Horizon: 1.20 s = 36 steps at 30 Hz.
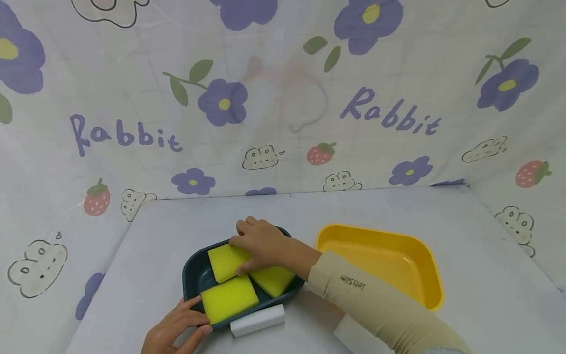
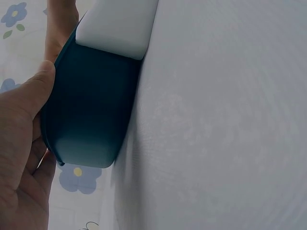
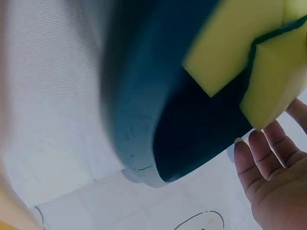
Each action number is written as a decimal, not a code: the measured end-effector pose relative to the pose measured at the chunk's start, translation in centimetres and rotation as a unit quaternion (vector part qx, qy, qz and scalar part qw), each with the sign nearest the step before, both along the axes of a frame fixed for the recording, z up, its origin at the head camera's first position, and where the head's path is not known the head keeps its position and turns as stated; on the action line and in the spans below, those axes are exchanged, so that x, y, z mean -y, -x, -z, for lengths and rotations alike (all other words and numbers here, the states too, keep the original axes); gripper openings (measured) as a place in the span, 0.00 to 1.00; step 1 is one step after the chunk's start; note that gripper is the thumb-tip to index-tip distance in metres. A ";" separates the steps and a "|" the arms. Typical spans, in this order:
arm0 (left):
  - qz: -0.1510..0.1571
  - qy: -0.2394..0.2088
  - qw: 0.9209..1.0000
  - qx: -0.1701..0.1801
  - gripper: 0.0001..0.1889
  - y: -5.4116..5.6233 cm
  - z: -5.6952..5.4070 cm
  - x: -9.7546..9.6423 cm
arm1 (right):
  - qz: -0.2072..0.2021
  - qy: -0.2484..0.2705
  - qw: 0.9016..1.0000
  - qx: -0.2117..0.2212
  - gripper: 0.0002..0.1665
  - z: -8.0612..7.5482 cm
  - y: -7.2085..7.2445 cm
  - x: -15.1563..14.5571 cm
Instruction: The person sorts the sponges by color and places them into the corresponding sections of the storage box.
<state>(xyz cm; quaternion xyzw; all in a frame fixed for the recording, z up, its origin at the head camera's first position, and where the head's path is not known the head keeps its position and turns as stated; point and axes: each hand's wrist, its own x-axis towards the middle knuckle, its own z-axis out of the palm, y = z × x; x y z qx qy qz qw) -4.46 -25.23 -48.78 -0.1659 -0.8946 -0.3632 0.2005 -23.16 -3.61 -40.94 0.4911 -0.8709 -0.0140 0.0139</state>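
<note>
A dark teal tray (image 1: 191, 275) stands on the white table with several yellow sponges inside. One sponge (image 1: 230, 299) lies at its front left, another (image 1: 275, 281) at the right. My left hand (image 1: 177, 328) holds the tray's front left corner, thumb against the outside and fingers at the rim. Reaching across the tray, my right hand (image 1: 265, 246) pinches the back sponge (image 1: 223, 261) between thumb and fingers. In the right wrist view, the fingertips (image 3: 259, 148) meet this sponge's edge, though part of the grip is out of frame.
A yellow tray (image 1: 380, 236) stands to the right, partly behind my right forearm. A white block (image 1: 258, 320) lies along the teal tray's front side. Another white object (image 1: 355, 335) is half hidden under the right sleeve. A patterned curtain (image 1: 283, 108) hangs behind the table.
</note>
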 end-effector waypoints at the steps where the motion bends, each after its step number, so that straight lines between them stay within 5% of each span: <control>1: 0.000 0.000 1.000 0.000 0.10 0.0 0.0 0.0 | 0.001 -0.001 1.000 -0.004 0.40 0.1 0.0 0.0; 21: 0.004 -0.005 1.000 0.000 0.10 0.1 0.1 -0.2 | 0.031 0.034 0.998 0.034 0.42 1.0 -0.3 -0.6; 36: -0.002 -0.005 1.000 -0.009 0.12 0.0 0.1 -0.1 | 0.045 0.027 0.998 0.033 0.53 -1.0 -1.6 -2.3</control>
